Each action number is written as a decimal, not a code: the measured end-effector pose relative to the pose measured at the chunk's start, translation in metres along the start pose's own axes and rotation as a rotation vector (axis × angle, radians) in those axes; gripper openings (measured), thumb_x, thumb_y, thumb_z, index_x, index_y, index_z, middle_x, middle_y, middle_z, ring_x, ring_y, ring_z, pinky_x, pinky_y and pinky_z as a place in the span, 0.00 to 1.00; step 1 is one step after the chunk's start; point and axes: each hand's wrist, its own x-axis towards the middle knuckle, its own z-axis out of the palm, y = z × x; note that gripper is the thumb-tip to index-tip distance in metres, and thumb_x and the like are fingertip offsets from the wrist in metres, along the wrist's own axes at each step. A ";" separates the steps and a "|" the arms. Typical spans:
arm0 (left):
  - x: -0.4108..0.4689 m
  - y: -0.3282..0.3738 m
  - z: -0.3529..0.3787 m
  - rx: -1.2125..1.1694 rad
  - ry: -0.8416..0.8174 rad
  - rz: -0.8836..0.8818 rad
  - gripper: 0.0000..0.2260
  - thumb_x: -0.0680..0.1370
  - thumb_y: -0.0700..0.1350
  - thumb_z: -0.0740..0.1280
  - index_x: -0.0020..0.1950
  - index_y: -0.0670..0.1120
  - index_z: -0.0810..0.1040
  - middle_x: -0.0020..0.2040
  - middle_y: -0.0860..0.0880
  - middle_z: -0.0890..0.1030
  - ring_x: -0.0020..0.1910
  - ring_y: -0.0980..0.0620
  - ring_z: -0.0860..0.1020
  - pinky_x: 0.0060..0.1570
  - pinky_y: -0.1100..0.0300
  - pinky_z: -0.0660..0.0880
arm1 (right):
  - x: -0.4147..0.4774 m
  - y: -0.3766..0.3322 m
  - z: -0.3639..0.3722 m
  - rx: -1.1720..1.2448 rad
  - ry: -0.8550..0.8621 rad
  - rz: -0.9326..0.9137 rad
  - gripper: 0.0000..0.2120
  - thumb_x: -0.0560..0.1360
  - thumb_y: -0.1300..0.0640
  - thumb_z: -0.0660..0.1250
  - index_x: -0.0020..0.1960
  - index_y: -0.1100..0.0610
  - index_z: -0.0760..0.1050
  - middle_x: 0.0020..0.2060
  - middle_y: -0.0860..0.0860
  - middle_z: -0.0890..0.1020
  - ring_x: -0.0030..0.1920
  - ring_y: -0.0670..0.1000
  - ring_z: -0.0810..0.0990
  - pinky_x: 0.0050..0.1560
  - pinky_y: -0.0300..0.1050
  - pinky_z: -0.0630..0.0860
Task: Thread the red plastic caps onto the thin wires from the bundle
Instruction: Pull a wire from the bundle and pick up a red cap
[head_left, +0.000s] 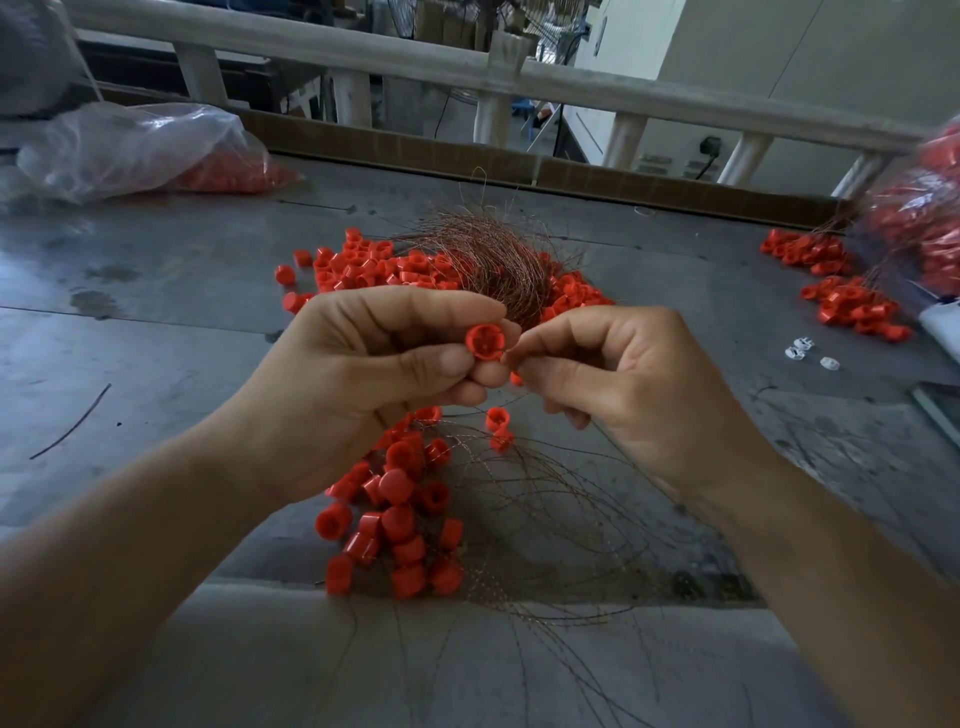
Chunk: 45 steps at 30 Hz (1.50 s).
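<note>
**A:** Where's the cap being worked on?

**B:** In the left hand (374, 374), raised above the bench (156, 322). Thumb and fingertips pinch the red cap (484, 342) by its sides, with the open mouth facing the person, I'd say so the inside can be seen while aiming.

**A:** And the right hand (613, 374)?

**B:** Its fingers are curled, with thumb and forefinger pressed together right at the cap's rim. I judge it grips a wire end to feed in, but the strand is too fine to make out there.

**A:** Why hold it so high and close?

**B:** Probably because the hole is small and the wire is limp. A short pinch keeps the tip stiff.

**A:** Where's the stock?

**B:** The wire bundle (493, 254) fans out just beyond the hands, lying across the loose caps (374, 270), so both are in easy reach. On the near side lie the threaded caps (400, 519), with their wires trailing to the right.

**A:** Anything else?

**B:** A clear bag (135, 150) of caps sits at the far left, more strung caps (852, 306) lie at the right, and a few white pieces (805, 353) sit near them
</note>
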 end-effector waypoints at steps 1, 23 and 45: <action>0.000 0.000 0.000 0.007 -0.006 -0.005 0.15 0.62 0.54 0.75 0.47 0.55 0.83 0.46 0.53 0.84 0.44 0.58 0.82 0.41 0.67 0.77 | 0.000 0.000 0.001 0.035 -0.023 0.019 0.09 0.70 0.65 0.69 0.38 0.52 0.80 0.27 0.45 0.80 0.29 0.40 0.75 0.29 0.29 0.69; -0.001 -0.006 0.002 -0.038 0.038 -0.077 0.20 0.58 0.55 0.77 0.47 0.51 0.83 0.45 0.50 0.84 0.44 0.55 0.82 0.41 0.66 0.77 | 0.019 0.043 -0.049 -0.491 0.270 0.196 0.03 0.71 0.58 0.70 0.40 0.51 0.80 0.32 0.44 0.79 0.33 0.42 0.76 0.41 0.35 0.72; -0.001 -0.003 0.007 -0.122 0.099 -0.132 0.10 0.63 0.38 0.69 0.42 0.45 0.84 0.38 0.45 0.84 0.38 0.52 0.83 0.36 0.67 0.78 | 0.013 0.020 -0.024 0.103 0.018 0.127 0.09 0.63 0.60 0.70 0.43 0.51 0.79 0.32 0.48 0.81 0.34 0.45 0.81 0.37 0.33 0.76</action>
